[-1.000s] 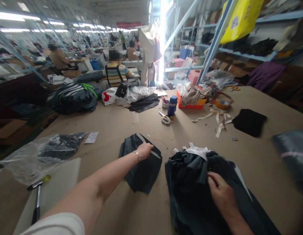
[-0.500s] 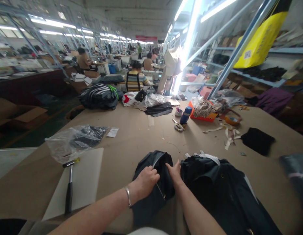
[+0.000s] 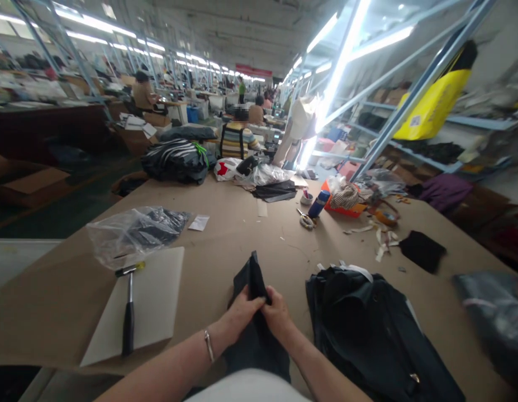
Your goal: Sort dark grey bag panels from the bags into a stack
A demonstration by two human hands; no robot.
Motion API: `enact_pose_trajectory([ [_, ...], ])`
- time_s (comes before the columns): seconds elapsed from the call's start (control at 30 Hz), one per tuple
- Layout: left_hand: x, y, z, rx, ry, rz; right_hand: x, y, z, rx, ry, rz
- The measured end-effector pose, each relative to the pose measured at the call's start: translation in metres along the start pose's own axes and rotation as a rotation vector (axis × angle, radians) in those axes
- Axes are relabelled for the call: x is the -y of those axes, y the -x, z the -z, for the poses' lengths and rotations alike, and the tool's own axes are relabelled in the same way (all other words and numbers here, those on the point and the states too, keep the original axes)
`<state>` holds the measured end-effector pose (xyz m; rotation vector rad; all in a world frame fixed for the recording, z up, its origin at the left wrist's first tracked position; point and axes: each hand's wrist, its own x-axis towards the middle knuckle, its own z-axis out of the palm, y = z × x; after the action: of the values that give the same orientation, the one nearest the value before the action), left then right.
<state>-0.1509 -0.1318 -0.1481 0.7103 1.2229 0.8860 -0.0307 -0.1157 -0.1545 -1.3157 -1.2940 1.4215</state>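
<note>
A dark fabric piece (image 3: 246,279), folded upright into a narrow peak, stands at the table's near edge. My left hand (image 3: 242,312), with a bracelet at the wrist, grips its left side. Around its right side my right hand (image 3: 279,312) is closed, and the two thumbs nearly meet at the fold. The fingers behind the cloth are hidden. Just right of my right forearm lies a stack of dark fabric pieces (image 3: 363,324) with white strips at its top edge and a small metal zipper pull low on the right.
On a white board (image 3: 158,301) at the left rests a hammer (image 3: 128,312), below a clear plastic bag (image 3: 128,234). Scissors (image 3: 307,221), a blue bottle (image 3: 318,204) and an orange box (image 3: 346,207) stand farther back. A black fabric piece (image 3: 422,251) lies at right.
The fabric piece went from spread open, with a zipper edge showing, to folded together. My hands have come closer to each other on it. The camera view has shifted slightly.
</note>
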Motion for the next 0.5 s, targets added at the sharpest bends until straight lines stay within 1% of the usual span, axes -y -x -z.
enact_pose_trajectory([
  [0.07,-0.006,0.005,0.003,0.046,0.169,0.007,0.013,0.005,-0.002,-0.013,0.115,0.057],
  [0.1,-0.011,0.008,0.005,0.067,0.237,0.025,0.019,0.006,0.002,-0.020,0.177,0.080],
  [0.17,-0.025,0.019,0.008,0.148,0.335,0.083,0.031,0.007,0.021,-0.056,0.263,0.104],
  [0.2,-0.033,0.028,0.008,0.207,0.363,0.109,0.036,0.007,0.033,-0.089,0.264,0.089],
  [0.23,-0.042,0.038,0.007,0.287,0.385,0.125,0.039,0.007,0.046,-0.127,0.250,0.065],
  [0.27,-0.051,0.050,0.005,0.390,0.403,0.137,0.041,0.008,0.057,-0.163,0.223,0.035],
  [0.3,-0.059,0.062,0.002,0.523,0.425,0.142,0.043,0.010,0.066,-0.192,0.182,0.002],
  [0.33,-0.065,0.074,-0.001,0.690,0.456,0.158,0.044,0.014,0.072,-0.213,0.145,-0.029],
  [0.37,-0.070,0.083,-0.003,0.832,0.480,0.194,0.045,0.019,0.075,-0.214,0.102,-0.056],
  [0.4,-0.074,0.088,-0.004,0.945,0.502,0.216,0.049,0.025,0.074,-0.193,0.049,-0.082],
  [0.43,-0.075,0.090,-0.003,1.014,0.518,0.232,0.055,0.032,0.071,-0.144,-0.023,-0.119],
  [0.47,-0.076,0.086,-0.001,1.033,0.527,0.232,0.064,0.041,0.068,-0.072,-0.098,-0.161],
  [0.5,-0.077,0.080,0.004,1.019,0.527,0.216,0.076,0.051,0.064,0.006,-0.162,-0.196],
])
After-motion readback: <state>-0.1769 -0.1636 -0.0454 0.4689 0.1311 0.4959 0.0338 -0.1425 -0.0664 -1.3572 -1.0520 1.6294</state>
